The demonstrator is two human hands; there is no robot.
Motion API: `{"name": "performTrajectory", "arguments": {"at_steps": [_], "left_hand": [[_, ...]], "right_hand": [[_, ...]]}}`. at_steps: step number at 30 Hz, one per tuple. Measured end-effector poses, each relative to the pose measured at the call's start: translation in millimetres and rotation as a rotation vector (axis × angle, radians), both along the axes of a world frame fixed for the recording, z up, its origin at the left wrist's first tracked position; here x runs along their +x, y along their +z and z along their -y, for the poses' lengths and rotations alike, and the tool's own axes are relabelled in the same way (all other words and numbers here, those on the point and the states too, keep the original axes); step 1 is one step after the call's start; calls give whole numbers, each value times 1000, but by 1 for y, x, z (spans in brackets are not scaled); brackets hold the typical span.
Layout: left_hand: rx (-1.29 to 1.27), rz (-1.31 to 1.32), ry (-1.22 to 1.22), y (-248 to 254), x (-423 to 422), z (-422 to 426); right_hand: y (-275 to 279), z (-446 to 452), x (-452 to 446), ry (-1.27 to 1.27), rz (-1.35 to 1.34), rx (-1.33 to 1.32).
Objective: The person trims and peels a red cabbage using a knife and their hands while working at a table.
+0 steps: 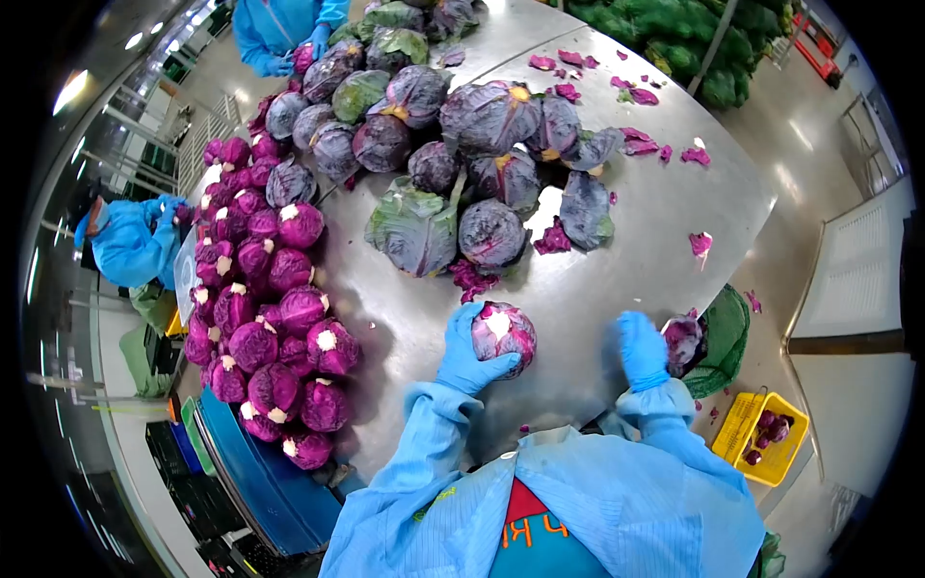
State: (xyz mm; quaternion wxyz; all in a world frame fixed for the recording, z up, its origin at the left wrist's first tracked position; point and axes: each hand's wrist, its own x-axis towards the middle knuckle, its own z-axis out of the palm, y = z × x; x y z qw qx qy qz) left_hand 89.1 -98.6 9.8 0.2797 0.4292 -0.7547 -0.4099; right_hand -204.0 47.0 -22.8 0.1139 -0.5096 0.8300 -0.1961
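My left hand [469, 349], in a blue glove, grips a red cabbage [505, 337] whose pale cut stem end faces up. To the right, my gloved right hand [641, 352] is smeared by motion near the table's edge, and I cannot make out whether it holds anything. Just beyond it shows a purple cabbage or leaf [683, 343] by a green bag [723, 337]. Dull, untrimmed red cabbages [493, 233] with outer leaves lie ahead of my hands. A heap of bright purple trimmed cabbages [275, 342] covers the left side of the metal table [405, 323].
Torn purple leaves [636, 143] are scattered over the table's far right. A yellow crate [737, 424] with several purple pieces stands on the floor at right. Green net sacks [646, 39] are stacked beyond the table. Co-workers in blue stand at the far end [279, 34] and left [135, 241].
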Motion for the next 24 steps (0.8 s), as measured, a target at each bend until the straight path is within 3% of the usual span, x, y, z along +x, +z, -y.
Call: {"name": "performTrajectory", "arguments": {"at_steps": [1,2,3,5,9,12,18,21,22,24], "left_hand": [[39,33,-6,1,-3,3],[11,69,-19,3,-6,1],[-22,104,-27,6,-9,-1],[-140,202,-24,6,-12,-8],[-123,438,47,18,-28,-21],[-56,349,53,18,-29,-21],[55,409,77,36,-44,-20],[55,560,32,49,-60,-25],[-83,590,80,41,-64,-41],[-192,608,110,43,-74,-61]], "right_hand": [[13,7,21,125,64,-170],[19,13,40,1,551,30],[24,20,57,75,484,168],[41,34,78,216,515,164],[36,50,85,396,405,224],[27,65,71,508,425,240],[41,88,77,398,225,393],[46,94,76,182,239,175],[17,109,61,18,276,299],[-12,114,34,44,182,303]]}}
